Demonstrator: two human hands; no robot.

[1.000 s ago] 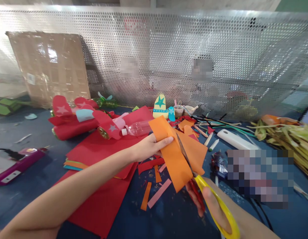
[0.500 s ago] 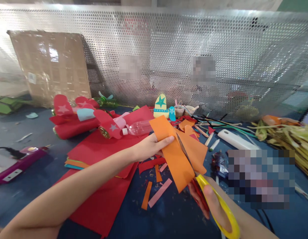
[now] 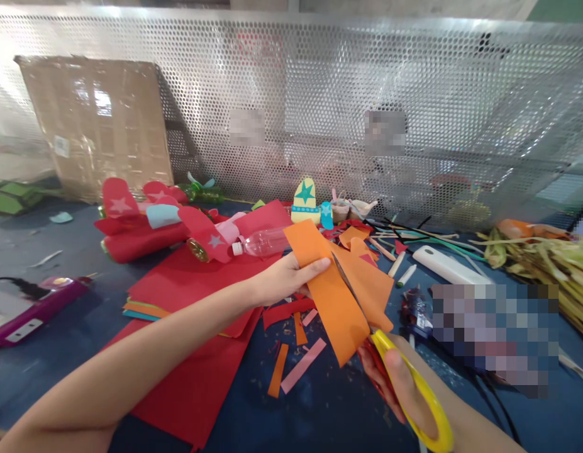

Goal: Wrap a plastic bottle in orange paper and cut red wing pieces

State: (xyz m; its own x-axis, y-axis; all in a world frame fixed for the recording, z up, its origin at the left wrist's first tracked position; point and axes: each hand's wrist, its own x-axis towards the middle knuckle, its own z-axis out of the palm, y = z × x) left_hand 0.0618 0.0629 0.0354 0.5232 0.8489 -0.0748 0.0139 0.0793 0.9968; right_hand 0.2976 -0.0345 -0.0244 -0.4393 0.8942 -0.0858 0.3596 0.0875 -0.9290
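Observation:
My left hand pinches a sheet of orange paper, thumb on top and the other fingers mostly hidden beneath. My right hand grips scissors with a yellow handle; the thumb passes through the yellow loop and some red shows by the lower fingers. The scissor blades lie along a cut in the orange paper, a strip on their left and a wider part on their right. Below the paper, orange and pink scraps lie on the dark blue table.
Red paper sheets are stacked at left, near red paper-covered models and a clear plastic bottle. A purple power strip sits far left. A glue gun and dried husks lie right. A perforated metal panel stands behind.
Both hands, the orange paper and the scissors stay almost in place. The lower fingers of my right hand have shifted slightly down and right.

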